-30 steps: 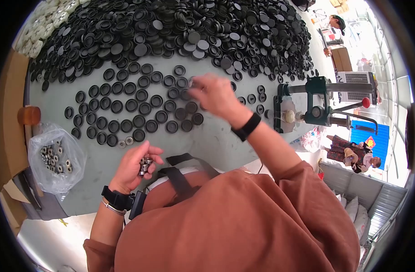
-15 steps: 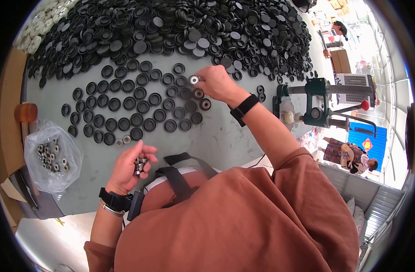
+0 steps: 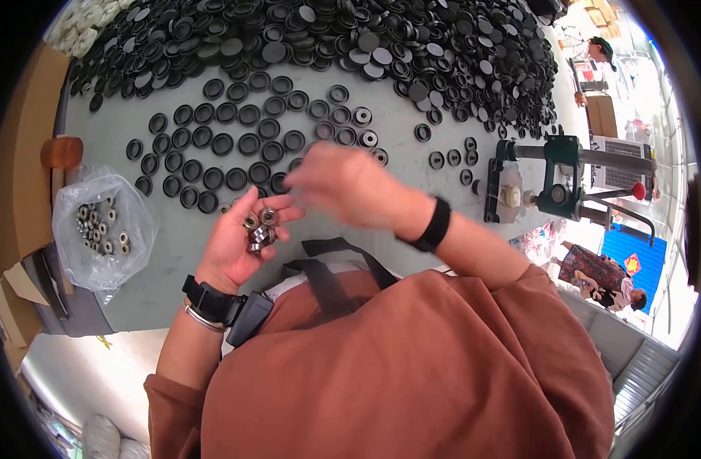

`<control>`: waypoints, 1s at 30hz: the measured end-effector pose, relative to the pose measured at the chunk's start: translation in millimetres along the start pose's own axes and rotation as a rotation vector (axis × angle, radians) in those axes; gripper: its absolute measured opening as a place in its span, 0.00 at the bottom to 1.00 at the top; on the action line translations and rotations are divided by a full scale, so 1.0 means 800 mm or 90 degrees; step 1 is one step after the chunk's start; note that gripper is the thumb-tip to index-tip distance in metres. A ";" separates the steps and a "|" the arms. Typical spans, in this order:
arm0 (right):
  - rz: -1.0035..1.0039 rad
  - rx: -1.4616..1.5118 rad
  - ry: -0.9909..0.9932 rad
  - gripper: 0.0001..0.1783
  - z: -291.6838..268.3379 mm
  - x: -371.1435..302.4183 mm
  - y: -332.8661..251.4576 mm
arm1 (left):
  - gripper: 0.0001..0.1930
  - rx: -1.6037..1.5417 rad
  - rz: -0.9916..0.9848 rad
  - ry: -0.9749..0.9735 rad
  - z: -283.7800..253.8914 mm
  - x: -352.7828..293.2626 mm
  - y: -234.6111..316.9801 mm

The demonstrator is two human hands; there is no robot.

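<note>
My left hand (image 3: 234, 243) is cupped palm up near the table's front edge, holding several small metal ball bearings (image 3: 268, 216). Just to its right, above the table, my right hand (image 3: 343, 183) is smeared by motion, so its fingers and anything in them cannot be made out. Black round caps (image 3: 226, 112) lie spread in rows beyond both hands, mostly hollow side up. Three caps at the right end of these rows have bearings (image 3: 362, 116) sitting in them. The right hand hides some of the nearer caps.
A large heap of black caps (image 3: 274, 52) covers the far side. A clear plastic bag of bearings (image 3: 105, 229) stands at the left, near a wooden knob (image 3: 62, 152) and cardboard (image 3: 33, 176). At right is a green hand press (image 3: 557, 176), with several caps (image 3: 454, 157) beside it.
My right hand has come back from the far caps toward my left hand, leaving a bearing in the farthest of three caps. My left palm has opened more. The whole view has shifted.
</note>
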State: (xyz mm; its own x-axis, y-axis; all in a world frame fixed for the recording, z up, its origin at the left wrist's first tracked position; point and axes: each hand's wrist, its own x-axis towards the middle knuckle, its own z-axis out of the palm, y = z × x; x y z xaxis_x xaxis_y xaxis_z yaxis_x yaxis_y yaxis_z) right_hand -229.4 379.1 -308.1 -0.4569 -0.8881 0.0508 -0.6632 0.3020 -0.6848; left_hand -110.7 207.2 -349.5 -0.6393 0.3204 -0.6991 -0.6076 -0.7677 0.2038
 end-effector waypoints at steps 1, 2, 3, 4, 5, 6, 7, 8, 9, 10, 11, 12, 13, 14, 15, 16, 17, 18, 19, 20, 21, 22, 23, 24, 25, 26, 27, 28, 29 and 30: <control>-0.036 0.043 -0.042 0.10 0.010 -0.001 -0.014 | 0.23 -0.021 0.000 -0.012 0.000 0.002 0.000; -0.036 0.041 -0.041 0.10 0.021 0.000 -0.021 | 0.23 -0.020 0.000 -0.014 0.000 0.002 0.000; -0.057 0.012 -0.038 0.11 0.031 0.001 -0.024 | 0.22 -0.010 -0.004 -0.009 0.000 0.001 -0.001; -0.078 -0.020 -0.036 0.13 0.036 0.002 -0.025 | 0.21 -0.001 -0.006 -0.007 0.001 0.002 -0.001; -0.079 -0.026 -0.036 0.13 0.038 0.002 -0.026 | 0.21 0.000 -0.004 -0.012 0.001 0.001 -0.002; -0.064 0.012 -0.052 0.13 0.039 0.002 -0.026 | 0.21 0.008 -0.015 0.000 -0.001 -0.002 -0.004; -0.050 0.052 -0.069 0.13 0.041 0.002 -0.025 | 0.21 0.016 -0.026 0.015 0.000 -0.004 -0.006; -0.052 0.055 -0.066 0.12 0.045 0.003 -0.024 | 0.20 0.008 -0.026 0.024 0.006 -0.007 -0.005; -0.053 0.051 -0.067 0.12 0.045 0.002 -0.023 | 0.20 0.007 -0.024 0.021 0.006 -0.007 -0.006; -0.052 0.046 -0.080 0.12 0.043 0.002 -0.022 | 0.19 0.005 -0.020 0.021 0.006 -0.007 -0.005; -0.052 0.043 -0.093 0.11 0.042 0.003 -0.021 | 0.19 0.002 -0.016 0.022 0.006 -0.008 -0.005; -0.053 0.040 -0.095 0.11 0.037 0.004 -0.016 | 0.19 0.001 -0.015 0.020 0.007 -0.012 -0.003; -0.035 0.008 -0.031 0.11 0.026 0.003 -0.004 | 0.19 0.071 0.011 0.064 0.009 -0.018 0.002; -0.023 -0.020 0.030 0.11 0.014 0.005 0.010 | 0.19 0.139 0.042 0.113 0.009 -0.024 0.003; -0.010 -0.100 0.104 0.11 0.004 0.010 0.035 | 0.19 0.136 0.043 0.113 -0.001 -0.029 0.002; 0.059 -0.148 0.151 0.11 -0.008 0.008 0.065 | 0.18 0.191 0.081 0.156 -0.016 -0.034 0.002; 0.128 -0.134 0.153 0.12 -0.026 0.014 0.083 | 0.18 0.244 0.120 0.203 -0.030 -0.039 0.001; 0.199 -0.120 0.155 0.12 -0.038 0.020 0.098 | 0.18 0.243 0.121 0.203 -0.041 -0.042 -0.003; 0.200 -0.123 0.155 0.12 -0.044 0.026 0.111 | 0.17 0.257 0.132 0.214 -0.049 -0.044 -0.006; 0.183 -0.149 0.144 0.12 -0.045 0.030 0.125 | 0.16 0.271 0.144 0.231 -0.056 -0.045 -0.010; 0.166 -0.176 0.132 0.12 -0.045 0.034 0.137 | 0.16 0.270 0.144 0.231 -0.059 -0.045 -0.014; 0.160 -0.219 0.116 0.12 -0.043 0.040 0.141 | 0.16 0.274 0.139 0.247 -0.062 -0.046 -0.017; 0.159 -0.219 0.114 0.12 -0.040 0.044 0.143 | 0.16 0.279 0.133 0.263 -0.064 -0.047 -0.020; 0.156 -0.219 0.100 0.12 -0.039 0.046 0.145 | 0.16 0.277 0.133 0.263 -0.066 -0.046 -0.021; 0.151 -0.218 0.084 0.12 -0.037 0.048 0.147 | 0.16 0.257 0.147 0.254 -0.068 -0.045 -0.023; 0.150 -0.218 0.082 0.12 -0.036 0.049 0.148 | 0.16 0.236 0.162 0.244 -0.070 -0.045 -0.023; 0.145 -0.228 0.079 0.12 -0.035 0.049 0.148 | 0.16 0.234 0.162 0.245 -0.070 -0.045 -0.023; 0.143 -0.238 0.076 0.11 -0.034 0.048 0.148 | 0.16 0.230 0.160 0.241 -0.071 -0.045 -0.024; 0.143 -0.239 0.075 0.11 -0.034 0.048 0.148 | 0.15 0.227 0.159 0.238 -0.072 -0.045 -0.024; 0.137 -0.222 0.082 0.11 -0.035 0.049 0.149 | 0.15 0.226 0.158 0.238 -0.071 -0.044 -0.024</control>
State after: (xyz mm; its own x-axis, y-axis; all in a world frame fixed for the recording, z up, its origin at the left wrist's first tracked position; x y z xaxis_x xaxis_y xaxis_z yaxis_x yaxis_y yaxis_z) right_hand -343.1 389.9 -367.1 -0.6626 -0.7480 0.0385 -0.6950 0.5949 -0.4037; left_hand -49.8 179.1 -367.5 -0.6125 -0.1135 -0.7823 -0.6225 -0.5406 0.5658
